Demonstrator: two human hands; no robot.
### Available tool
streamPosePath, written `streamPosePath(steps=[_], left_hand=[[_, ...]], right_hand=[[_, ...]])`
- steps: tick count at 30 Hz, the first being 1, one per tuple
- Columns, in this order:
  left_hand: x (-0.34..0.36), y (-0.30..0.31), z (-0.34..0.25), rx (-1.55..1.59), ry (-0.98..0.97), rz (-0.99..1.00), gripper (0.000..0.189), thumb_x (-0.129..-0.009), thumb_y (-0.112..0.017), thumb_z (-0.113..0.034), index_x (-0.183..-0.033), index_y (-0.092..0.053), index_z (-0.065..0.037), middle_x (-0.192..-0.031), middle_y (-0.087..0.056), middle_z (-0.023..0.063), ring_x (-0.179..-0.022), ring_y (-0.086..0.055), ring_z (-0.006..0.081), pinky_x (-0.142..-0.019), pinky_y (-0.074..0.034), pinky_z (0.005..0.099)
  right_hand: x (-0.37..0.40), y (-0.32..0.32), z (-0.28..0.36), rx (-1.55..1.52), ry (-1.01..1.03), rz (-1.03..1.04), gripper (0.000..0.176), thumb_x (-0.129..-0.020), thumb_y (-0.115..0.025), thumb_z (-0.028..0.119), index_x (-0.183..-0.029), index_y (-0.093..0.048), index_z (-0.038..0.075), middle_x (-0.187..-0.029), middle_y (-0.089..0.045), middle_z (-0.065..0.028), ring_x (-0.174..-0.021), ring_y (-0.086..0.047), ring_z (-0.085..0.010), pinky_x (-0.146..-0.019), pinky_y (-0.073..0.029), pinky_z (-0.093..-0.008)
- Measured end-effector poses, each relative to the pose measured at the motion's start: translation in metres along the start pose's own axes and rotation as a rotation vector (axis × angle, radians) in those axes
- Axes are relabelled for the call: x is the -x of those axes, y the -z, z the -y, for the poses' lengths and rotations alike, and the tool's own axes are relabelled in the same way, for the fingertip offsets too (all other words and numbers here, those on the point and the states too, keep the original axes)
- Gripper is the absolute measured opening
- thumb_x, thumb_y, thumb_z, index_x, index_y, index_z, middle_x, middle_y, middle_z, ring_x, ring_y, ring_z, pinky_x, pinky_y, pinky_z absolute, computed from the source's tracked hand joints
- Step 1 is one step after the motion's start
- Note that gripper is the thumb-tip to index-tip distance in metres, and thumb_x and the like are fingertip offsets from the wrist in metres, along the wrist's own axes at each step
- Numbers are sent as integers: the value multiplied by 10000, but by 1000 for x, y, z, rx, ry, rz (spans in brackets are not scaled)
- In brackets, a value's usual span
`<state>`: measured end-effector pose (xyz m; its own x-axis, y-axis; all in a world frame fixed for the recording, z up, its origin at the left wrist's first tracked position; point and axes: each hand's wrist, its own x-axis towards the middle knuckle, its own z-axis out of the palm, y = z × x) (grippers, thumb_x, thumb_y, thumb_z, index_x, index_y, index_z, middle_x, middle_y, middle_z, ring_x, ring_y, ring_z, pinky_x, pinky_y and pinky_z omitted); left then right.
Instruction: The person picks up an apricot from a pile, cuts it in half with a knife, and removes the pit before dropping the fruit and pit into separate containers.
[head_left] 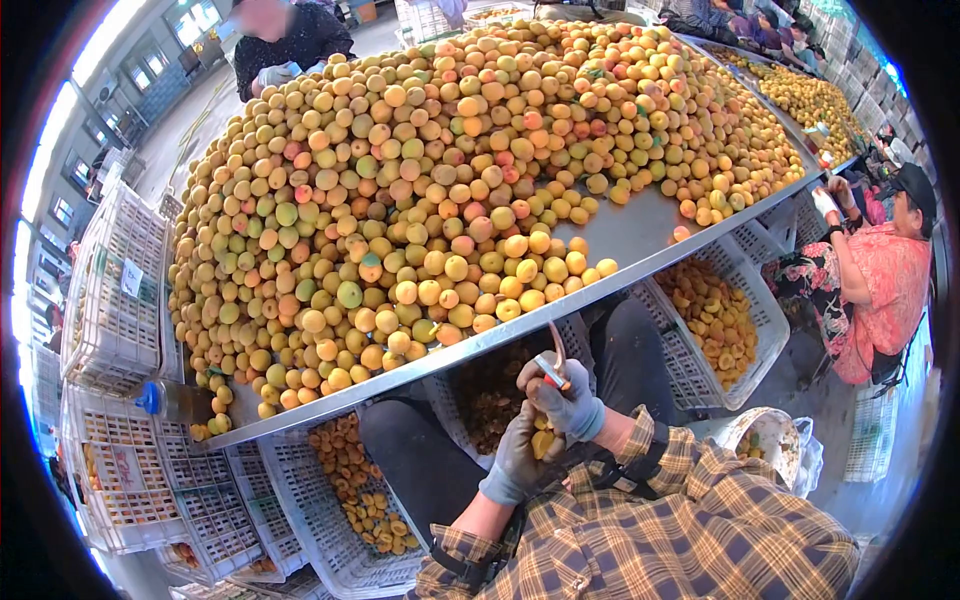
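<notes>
My left hand (517, 458), in a soiled grey work glove, is closed round a yellow fruit piece (543, 441) above my lap. Right beside it, my right hand (570, 402), also gloved, is wrapped round the handle of a small curved knife (553, 368), whose blade points up toward the table edge. The two hands touch or nearly touch at the fruit. Beneath and behind them, between my knees, is a crate (450, 410) with dark brown bits in it. A large heap of yellow-orange fruits (400, 200) covers much of the metal table (640, 235) in front.
White crates of halved fruit stand at the left (310, 520) and right (765, 325) of my legs. A white bucket (775, 440) is near my right elbow. A jar (185, 402) sits by stacked crates. A co-worker (885, 270) sits at the right; another person (285, 45) is across the table.
</notes>
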<state>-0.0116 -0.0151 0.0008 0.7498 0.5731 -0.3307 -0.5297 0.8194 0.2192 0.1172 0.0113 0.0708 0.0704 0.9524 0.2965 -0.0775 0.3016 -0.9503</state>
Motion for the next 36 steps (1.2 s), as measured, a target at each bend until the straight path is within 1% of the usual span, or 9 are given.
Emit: streamPosePath(steps=[4,6,7,8,9,11,13,19,36], left_hand=[[2,18,2,-420,-123,50,404,-822,-574,24,-1204,-467,-52,-1098,-532,-16,-930,-525,78,-752,-479,217],[2,19,0,-1068,-283,54,533,-712,-607,112,-1200,-464,-48,-1104,-530,-16,-945,-508,64,-803,-464,223],[2,12,3,-1070,-279,58,533,-712,-607,112,-1200,-464,-48,-1104,-530,-16,-945,-508,64,-803,-464,223],[4,-13,5,-852,-260,-60,269,-853,-468,-156,-1105,-484,-62,-950,-541,10,-766,-495,75,-644,-417,206],[5,-26,5,-633,-238,-175,388,-995,-330,-423,-1011,-503,-77,-797,-551,35,-586,-483,86,-484,-370,190],[6,-25,-2,-349,-83,-188,400,-993,-322,-433,-1009,-498,-74,-781,-544,37,-570,-470,88,-475,-361,188],[5,-23,-3,-63,71,-201,413,-992,-315,-443,-1007,-493,-71,-764,-537,39,-555,-456,90,-465,-352,187],[4,-4,2,-126,81,-105,434,-971,-364,-468,-1051,-529,-74,-845,-569,37,-670,-542,113,-514,-432,200],[8,-15,2,166,220,16,526,-924,-395,-550,-1060,-515,-56,-689,-510,52,-475,-425,131,-443,-361,232]], right_hand=[[1,-1,-4,7,17,10,230,-896,-590,243,-820,-570,27,-692,-539,-23,-619,-487,-94,-576,-415,-247],[2,1,-4,111,88,91,225,-895,-591,241,-822,-569,30,-715,-547,-26,-626,-494,-95,-571,-416,-247],[2,1,-5,112,89,86,225,-895,-591,241,-822,-569,30,-715,-547,-26,-626,-494,-95,-571,-416,-247],[2,1,-7,71,62,93,228,-896,-590,244,-825,-569,28,-726,-549,-25,-623,-497,-99,-563,-413,-248],[2,0,-10,29,35,101,232,-897,-589,246,-829,-569,26,-738,-552,-24,-619,-500,-102,-554,-410,-249],[3,-3,-22,-348,-219,-162,203,-915,-568,240,-830,-558,56,-680,-508,7,-537,-472,-79,-484,-379,-214],[-1,6,-20,-707,-428,-194,207,-922,-560,262,-837,-533,75,-580,-404,43,-441,-374,-42,-405,-313,-202],[-1,10,-22,-828,-562,-243,271,-934,-521,351,-841,-500,97,-536,-275,69,-393,-252,-35,-371,-229,-205],[-5,10,-2,-1054,-573,-65,308,-947,-482,390,-831,-482,105,-527,-260,69,-396,-241,-40,-372,-234,-195]])
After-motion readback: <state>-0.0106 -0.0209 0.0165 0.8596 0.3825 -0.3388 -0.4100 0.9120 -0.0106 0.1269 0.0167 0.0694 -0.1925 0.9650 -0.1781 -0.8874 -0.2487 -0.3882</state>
